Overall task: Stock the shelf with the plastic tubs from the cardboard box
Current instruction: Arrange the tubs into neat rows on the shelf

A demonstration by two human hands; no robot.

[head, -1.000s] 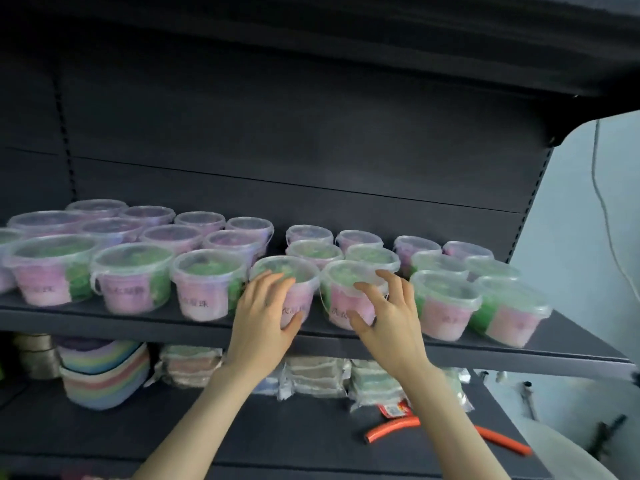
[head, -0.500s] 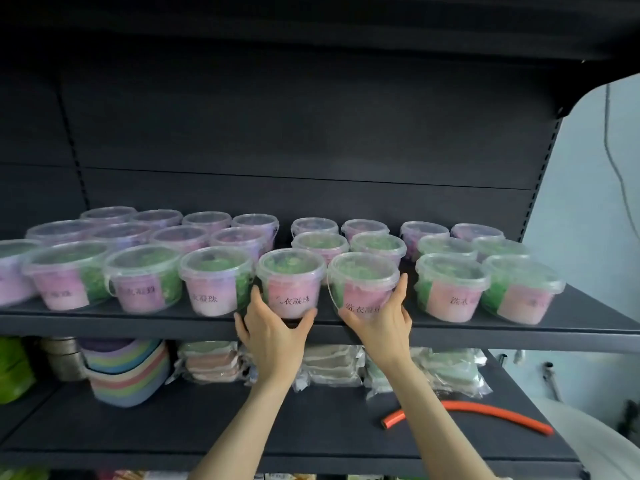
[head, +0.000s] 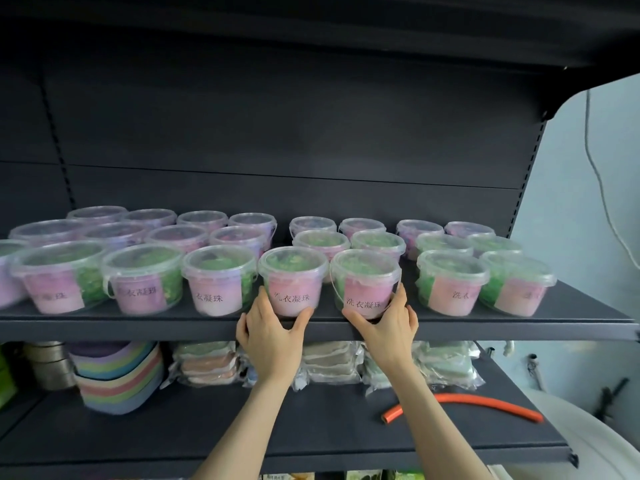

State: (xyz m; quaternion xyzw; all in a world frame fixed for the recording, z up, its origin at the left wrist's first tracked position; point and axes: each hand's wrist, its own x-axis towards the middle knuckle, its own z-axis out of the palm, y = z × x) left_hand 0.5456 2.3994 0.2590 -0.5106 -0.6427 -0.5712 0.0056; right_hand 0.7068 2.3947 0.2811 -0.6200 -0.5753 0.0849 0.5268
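The left hand [head: 270, 337] reaches up to the front edge of the upper shelf [head: 138, 326] and cups the base of the first tub [head: 292, 289]. Its fingers [head: 262, 301] curl up the left wall and the thumb hooks under the right, so the tub is firmly grasped. The right hand [head: 388, 329] mirrors this on the second tub [head: 363, 285], with its thumb under the left side and its fingers [head: 400, 301] wrapped up the right wall.

Both tubs stand upright at the shelf's front edge, just beside each other with a thin gap between them. Each is clear plastic with a clear lid, green contents and a pink label printed 洗衣凝珠.

Left of the left fingers, the front row runs on with more tubs [head: 216, 282] of the same kind. Right of the right fingers stand two further front tubs [head: 450, 285]. Beyond the fingertips, the rear rows [head: 322, 242] hold green-filled and purple-filled tubs back to the dark back panel [head: 311, 133].

Below the wrists, the lower shelf [head: 242, 427] carries sealed packets [head: 207, 365] stacked behind both forearms. A stack of pastel bowls [head: 117, 375] sits well left of the left hand, with metal tins [head: 48, 362] beside it. An orange hose [head: 464, 403] lies to the right of the right forearm. Far right of the right fingers, a cable [head: 595, 174] hangs down the pale wall.
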